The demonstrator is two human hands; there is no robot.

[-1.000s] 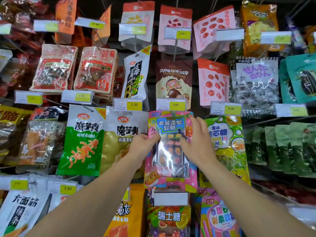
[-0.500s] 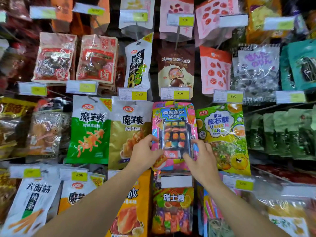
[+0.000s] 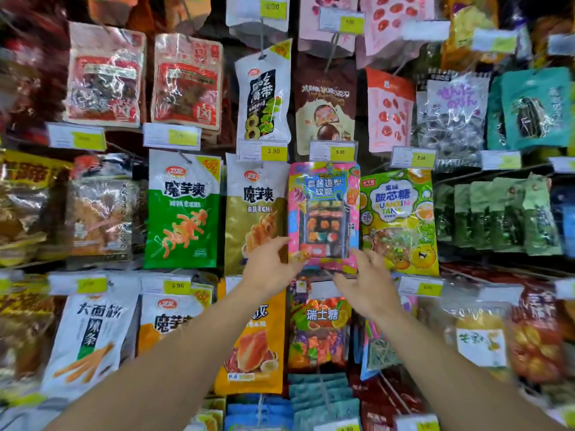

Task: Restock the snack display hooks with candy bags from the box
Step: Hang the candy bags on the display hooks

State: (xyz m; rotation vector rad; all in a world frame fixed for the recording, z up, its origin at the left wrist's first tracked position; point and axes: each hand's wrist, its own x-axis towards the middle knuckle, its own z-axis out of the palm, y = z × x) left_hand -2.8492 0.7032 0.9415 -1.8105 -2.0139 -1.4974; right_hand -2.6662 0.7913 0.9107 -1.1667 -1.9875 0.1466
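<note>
Pink candy bag (image 3: 323,213): hangs on display hook, middle row, between gold snack bag (image 3: 253,213) and green-yellow sour candy bag (image 3: 398,219), under 5.00 price tag (image 3: 333,151). Left hand (image 3: 267,269): fingers loosely spread, tips at bag's lower left corner. Right hand (image 3: 370,284): fingers relaxed, just below bag's bottom edge, gripping nothing.

two bare forearms, no sleeves, no jewellery
</note>
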